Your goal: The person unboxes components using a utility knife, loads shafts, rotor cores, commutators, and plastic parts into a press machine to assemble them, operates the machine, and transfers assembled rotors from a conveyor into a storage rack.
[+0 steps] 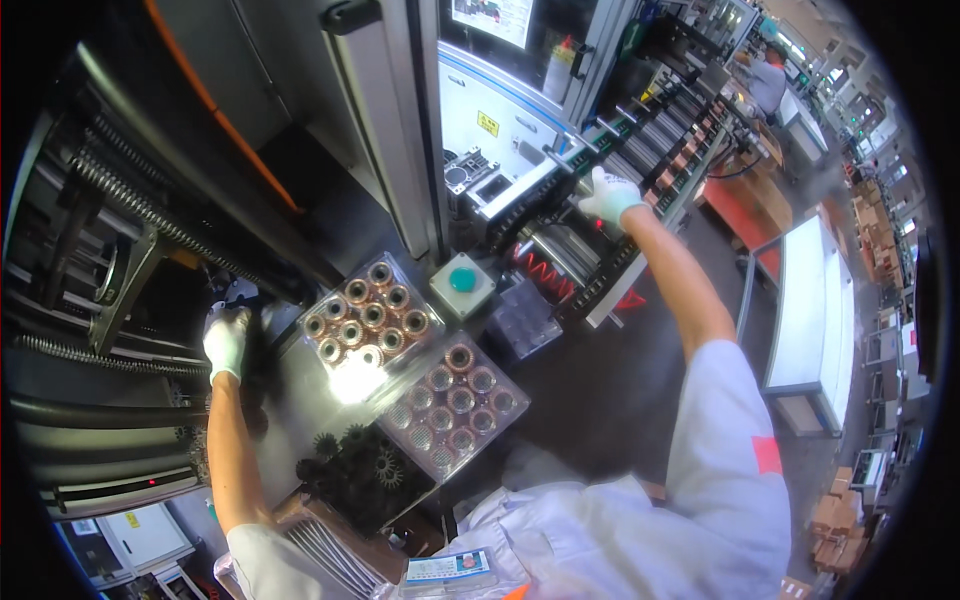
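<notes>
My left hand [226, 338], in a white glove, reaches into the machine on the left. Its fingers are curled at a dark metal fixture [236, 292]; what they hold, if anything, is lost in shadow. Far to the right, my gloved right hand [612, 197] is over a roller conveyor [648, 148], thumb raised and the other fingers bent. I cannot make out what is in them. Between my arms, a clear plastic tray [428, 338] carries several copper-coloured ring-shaped parts [374, 315]. A second clear tray [515, 403] overlaps the near side, with one such part [459, 357] in its far pocket.
A grey box with a green push button [462, 280] stands beside the trays, below an upright metal post [385, 130]. Dark toothed gears [385, 465] lie nearer me. Springs [140, 200] line the left machine. Another person [768, 80] works beyond the conveyor.
</notes>
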`<control>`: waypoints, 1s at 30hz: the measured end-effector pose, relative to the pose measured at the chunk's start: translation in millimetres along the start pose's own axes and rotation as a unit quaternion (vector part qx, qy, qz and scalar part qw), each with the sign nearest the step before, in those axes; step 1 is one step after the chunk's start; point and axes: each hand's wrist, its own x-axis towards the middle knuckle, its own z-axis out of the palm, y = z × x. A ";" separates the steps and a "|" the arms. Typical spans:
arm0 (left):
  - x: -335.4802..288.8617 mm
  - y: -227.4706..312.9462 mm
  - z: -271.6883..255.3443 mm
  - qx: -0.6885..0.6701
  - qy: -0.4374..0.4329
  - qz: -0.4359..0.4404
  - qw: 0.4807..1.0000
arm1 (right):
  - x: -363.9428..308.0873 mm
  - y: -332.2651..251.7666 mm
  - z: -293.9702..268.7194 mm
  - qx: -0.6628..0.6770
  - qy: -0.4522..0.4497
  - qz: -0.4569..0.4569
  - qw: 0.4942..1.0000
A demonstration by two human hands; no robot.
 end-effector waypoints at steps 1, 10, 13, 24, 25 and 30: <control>-1.7 1.9 -0.4 0.022 0.002 -0.029 0.999 | 1.2 0.2 -0.9 0.017 -0.022 -0.009 1.000; -38.0 22.9 -7.7 0.076 -0.038 0.138 0.987 | -101.2 -39.6 -4.7 0.125 0.263 -0.266 0.919; -44.3 6.9 -12.8 0.085 -0.019 0.132 0.987 | -180.5 -167.6 -18.4 0.242 0.128 -0.457 0.846; -221.1 -33.4 -185.0 -0.127 0.079 -0.200 0.968 | -248.7 -421.9 120.1 0.066 -0.042 -0.724 0.685; -262.7 -75.5 -189.9 -0.016 0.112 -0.166 0.980 | -254.5 -428.2 119.5 0.067 -0.044 -0.734 0.674; -363.4 -140.8 -168.8 0.129 -0.035 -0.114 0.984 | -269.9 -442.3 93.8 0.086 -0.042 -0.735 0.671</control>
